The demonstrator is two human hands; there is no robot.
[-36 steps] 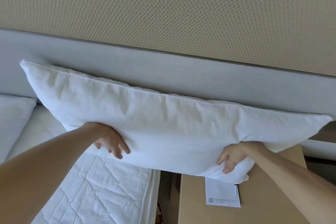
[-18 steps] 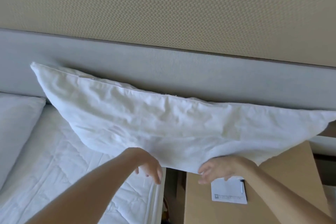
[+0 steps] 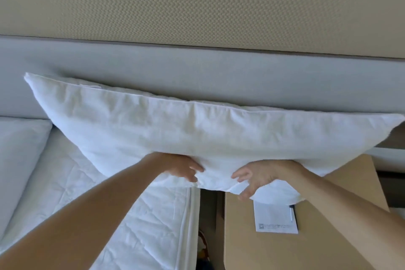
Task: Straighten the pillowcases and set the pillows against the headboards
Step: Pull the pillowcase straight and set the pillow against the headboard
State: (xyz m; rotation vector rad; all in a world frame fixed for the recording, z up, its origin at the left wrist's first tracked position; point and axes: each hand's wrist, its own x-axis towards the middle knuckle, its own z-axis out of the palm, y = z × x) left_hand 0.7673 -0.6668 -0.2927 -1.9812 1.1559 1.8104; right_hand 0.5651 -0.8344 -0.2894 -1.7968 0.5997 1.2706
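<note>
A large white pillow (image 3: 197, 129) hangs lengthwise in front of the grey headboard (image 3: 197, 72). It slopes from its high left corner to its right corner at the frame's edge. My left hand (image 3: 182, 169) grips its lower edge near the middle, fingers curled into the fabric. Close to the right, my right hand (image 3: 258, 176) holds the same edge, with a fold of pillowcase between thumb and spread fingers. A second white pillow (image 3: 19, 149) lies on the bed (image 3: 109, 204) at far left.
A tan nightstand (image 3: 306, 247) stands right of the bed, with a white notepad (image 3: 276, 219) and a pen (image 3: 292, 212) on it. A dark gap (image 3: 208, 215) separates bed and nightstand. A beige textured wall (image 3: 197, 0) rises above the headboard.
Both hands have slid along the pillow's lower edge from far apart to close together near its middle. The pillow now sags at both ends and sits a little lower.
</note>
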